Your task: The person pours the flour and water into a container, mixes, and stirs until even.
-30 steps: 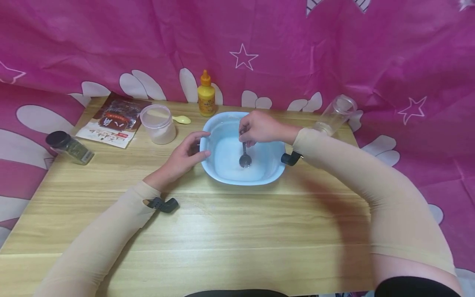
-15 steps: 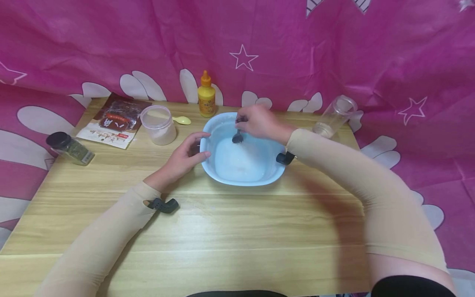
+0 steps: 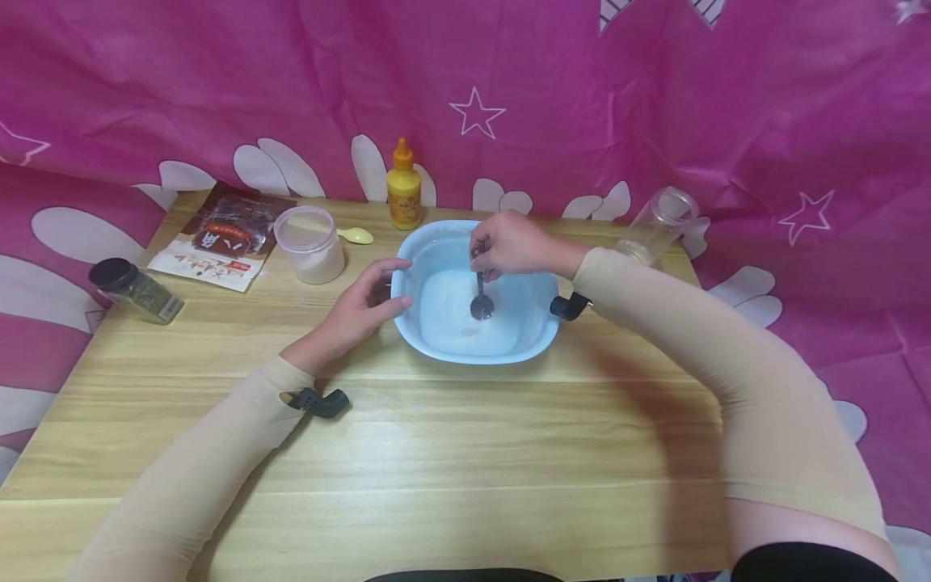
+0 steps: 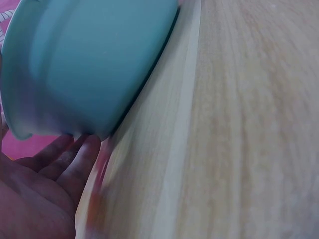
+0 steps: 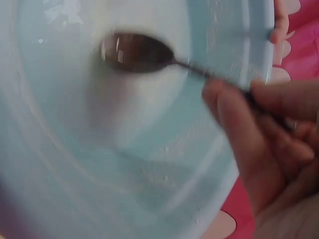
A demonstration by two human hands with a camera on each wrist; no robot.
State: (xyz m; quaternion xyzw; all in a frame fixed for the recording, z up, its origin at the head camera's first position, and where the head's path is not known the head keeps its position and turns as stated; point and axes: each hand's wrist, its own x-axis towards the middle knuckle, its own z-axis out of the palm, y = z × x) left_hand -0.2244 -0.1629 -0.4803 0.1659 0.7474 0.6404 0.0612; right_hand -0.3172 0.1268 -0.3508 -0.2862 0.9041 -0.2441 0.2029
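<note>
A light blue basin (image 3: pixel 473 349) holding clear liquid stands on the table. My right hand (image 3: pixel 518 245) pinches the handle of a dark metal spoon (image 3: pixel 482 307) between thumb and fingers. The spoon's bowl (image 5: pixel 137 52) is low inside the basin, pointing toward me. At the basin's left end, my left hand (image 3: pixel 361 307) grips the rim with the thumb over the near side and the index finger farther back. Its other fingers (image 4: pixel 79 164) lie against the basin's outer wall in the left wrist view.
Left of the basin are a lidded tub of white powder (image 3: pixel 313 250), a yellow spoon (image 3: pixel 356 235), a printed packet (image 3: pixel 221 238) and a black-capped spice jar (image 3: pixel 138 293). Behind stands a yellow dropper bottle (image 3: pixel 404 190). A clear jar (image 3: pixel 658 222) is at the back right of the table (image 3: pixel 436 469).
The spoon went to the back left of the basin, then came forward and right again with my right hand. My left hand and the basin have stayed in place.
</note>
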